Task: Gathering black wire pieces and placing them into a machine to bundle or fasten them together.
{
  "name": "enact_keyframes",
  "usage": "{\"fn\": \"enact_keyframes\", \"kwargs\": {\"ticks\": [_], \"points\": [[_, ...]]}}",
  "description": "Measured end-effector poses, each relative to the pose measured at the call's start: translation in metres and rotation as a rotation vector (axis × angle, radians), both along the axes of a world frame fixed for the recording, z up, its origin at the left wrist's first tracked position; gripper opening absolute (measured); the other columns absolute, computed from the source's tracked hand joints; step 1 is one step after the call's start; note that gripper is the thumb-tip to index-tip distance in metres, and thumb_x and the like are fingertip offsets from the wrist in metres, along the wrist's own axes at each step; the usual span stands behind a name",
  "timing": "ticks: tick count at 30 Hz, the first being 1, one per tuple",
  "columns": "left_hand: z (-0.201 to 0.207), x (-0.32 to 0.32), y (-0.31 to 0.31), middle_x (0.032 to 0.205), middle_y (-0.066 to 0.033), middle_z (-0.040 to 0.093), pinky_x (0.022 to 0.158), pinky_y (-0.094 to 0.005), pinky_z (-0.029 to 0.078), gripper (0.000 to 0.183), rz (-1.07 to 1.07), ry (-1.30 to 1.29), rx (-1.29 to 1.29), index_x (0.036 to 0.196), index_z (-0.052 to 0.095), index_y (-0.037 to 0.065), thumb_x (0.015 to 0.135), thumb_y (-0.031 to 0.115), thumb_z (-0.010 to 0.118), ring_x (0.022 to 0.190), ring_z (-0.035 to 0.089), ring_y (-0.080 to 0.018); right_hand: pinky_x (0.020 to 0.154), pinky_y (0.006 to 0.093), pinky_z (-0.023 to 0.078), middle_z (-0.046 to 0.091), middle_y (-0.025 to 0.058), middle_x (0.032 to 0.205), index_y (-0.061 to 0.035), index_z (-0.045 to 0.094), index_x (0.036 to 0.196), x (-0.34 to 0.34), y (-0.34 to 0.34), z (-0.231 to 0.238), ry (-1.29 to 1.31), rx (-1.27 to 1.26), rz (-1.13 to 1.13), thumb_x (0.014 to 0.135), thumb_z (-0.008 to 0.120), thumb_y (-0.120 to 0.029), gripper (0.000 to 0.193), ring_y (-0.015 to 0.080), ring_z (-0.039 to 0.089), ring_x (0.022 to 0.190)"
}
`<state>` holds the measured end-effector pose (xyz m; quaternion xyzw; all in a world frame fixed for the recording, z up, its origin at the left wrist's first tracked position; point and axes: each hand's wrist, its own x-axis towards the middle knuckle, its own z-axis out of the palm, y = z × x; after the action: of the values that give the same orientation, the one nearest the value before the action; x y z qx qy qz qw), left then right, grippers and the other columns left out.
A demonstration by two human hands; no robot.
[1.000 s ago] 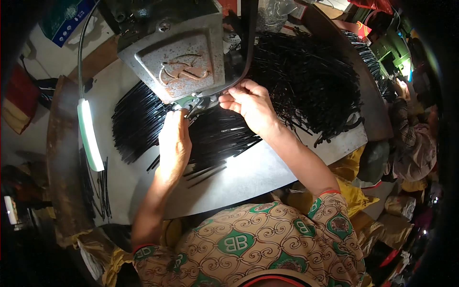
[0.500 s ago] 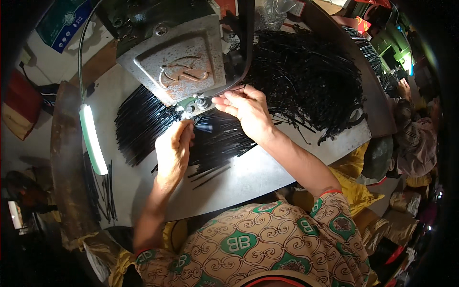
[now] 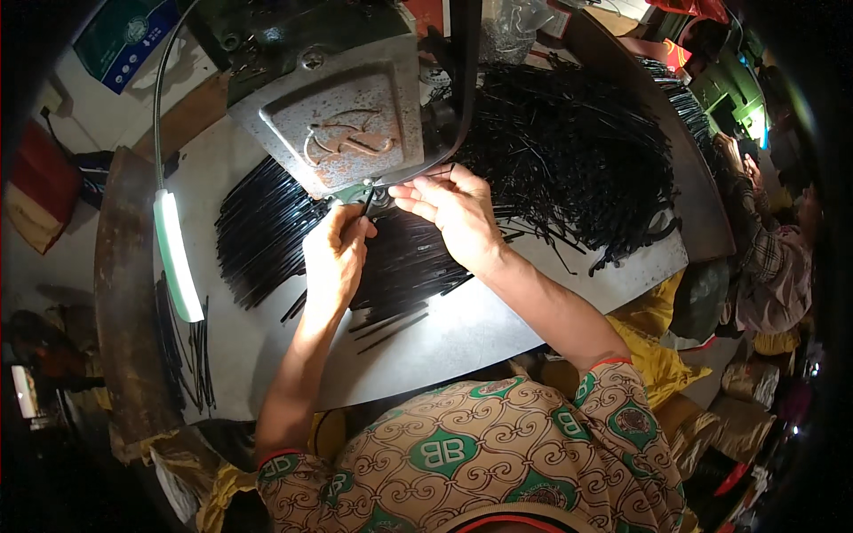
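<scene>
Under the grey metal head of a machine (image 3: 351, 124), my left hand (image 3: 336, 262) pinches a thin black rod (image 3: 368, 201) that points up at the small working part. From the right, my right hand (image 3: 458, 213) reaches to the same spot, thumb and fingers closed on what looks like another thin black rod (image 3: 447, 170); much of it is hidden by the fingers. Below and left of the machine head lies a bundle of straight black rods (image 3: 267, 235), with more rods (image 3: 409, 266) between my hands.
A large tangled heap of black rods (image 3: 569, 160) covers the table's right side. A lit lamp (image 3: 178, 258) hangs at the left on a bent neck. A few loose rods (image 3: 200, 364) lie by the table's wooden edge (image 3: 133, 293). Another person's hand (image 3: 751, 169) works at far right.
My left hand has moved slightly up and right, and the rod in it now stands steeper and is no longer blurred. My right hand has barely shifted.
</scene>
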<state>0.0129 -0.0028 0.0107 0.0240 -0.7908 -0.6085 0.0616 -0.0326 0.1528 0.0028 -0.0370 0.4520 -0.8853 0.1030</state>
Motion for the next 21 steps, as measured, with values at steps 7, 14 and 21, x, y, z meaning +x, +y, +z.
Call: {"fn": "enact_keyframes", "kwargs": {"ticks": [7, 14, 21], "points": [[-0.008, 0.0, -0.002, 0.067, -0.0032, 0.054, 0.041, -0.0161, 0.03, 0.01, 0.019, 0.1, -0.116, 0.091, 0.055, -0.003, 0.083, 0.002, 0.05, 0.046, 0.037, -0.0024, 0.078, 0.0343, 0.05, 0.058, 0.0155, 0.09, 0.0041, 0.053, 0.091, 0.0, -0.003, 0.001, 0.037, 0.054, -0.006, 0.085, 0.046, -0.004, 0.013, 0.0226, 0.06, 0.084], [-0.008, 0.0, -0.002, 0.064, -0.0017, 0.055, 0.042, -0.0172, 0.033, 0.01, 0.057, 0.215, -0.266, 0.09, 0.056, -0.002, 0.081, 0.002, 0.052, 0.047, 0.04, -0.003, 0.077, 0.0332, 0.051, 0.058, 0.0142, 0.088, 0.0039, 0.053, 0.091, 0.0, -0.006, 0.004, 0.029, 0.073, -0.028, 0.084, 0.048, -0.004, 0.012, 0.0216, 0.06, 0.083], [-0.007, 0.0, -0.001, 0.063, -0.0038, 0.055, 0.046, -0.0192, 0.037, 0.012, 0.071, 0.212, -0.324, 0.091, 0.056, -0.001, 0.08, 0.002, 0.053, 0.05, 0.044, -0.0055, 0.076, 0.0331, 0.052, 0.058, 0.0144, 0.088, 0.0046, 0.053, 0.091, 0.0, -0.007, 0.002, 0.053, 0.075, -0.052, 0.084, 0.048, -0.003, 0.011, 0.022, 0.06, 0.082]]}}
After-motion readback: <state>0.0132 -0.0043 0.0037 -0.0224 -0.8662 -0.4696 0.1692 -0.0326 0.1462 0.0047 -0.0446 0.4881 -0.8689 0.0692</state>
